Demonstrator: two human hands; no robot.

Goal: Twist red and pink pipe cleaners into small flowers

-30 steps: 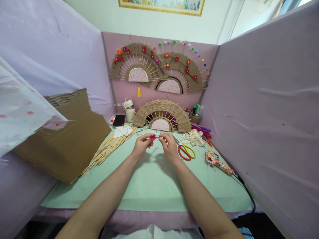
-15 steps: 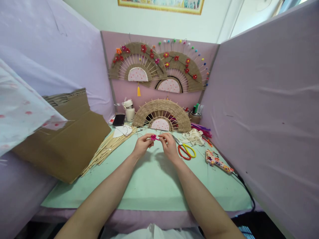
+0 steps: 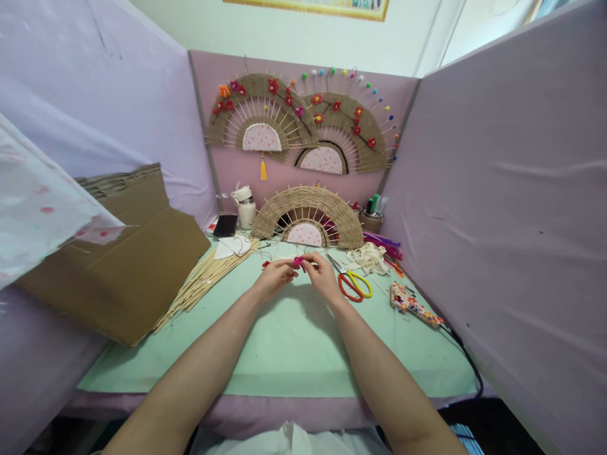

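Note:
A small magenta pipe-cleaner flower (image 3: 298, 260) is pinched between the fingertips of both hands above the middle of the table. My left hand (image 3: 276, 277) grips it from the left, thumb and index finger closed. From the other side my right hand (image 3: 320, 275) also pinches it, with the fingers partly hiding it. Just beyond my left hand lies a small red item (image 3: 266, 264). Scissors (image 3: 353, 283) with red and yellow handles rest to the right of my right hand. Behind the hands stands a twine-wrapped fan (image 3: 308, 201) with a pink dotted centre.
At the right lies a patterned glue gun (image 3: 415, 306) with a black cord. Sticks (image 3: 208, 284) and a cardboard sheet (image 3: 128, 272) are on the left. A phone (image 3: 225, 225), bottle (image 3: 244, 206), pen holder (image 3: 371, 221) and cream scraps (image 3: 370, 258) sit farther back.
The magenta flower has shifted slightly right, and its petals are now more covered by my fingers. My hands have come closer together. The small red item has come into sight.

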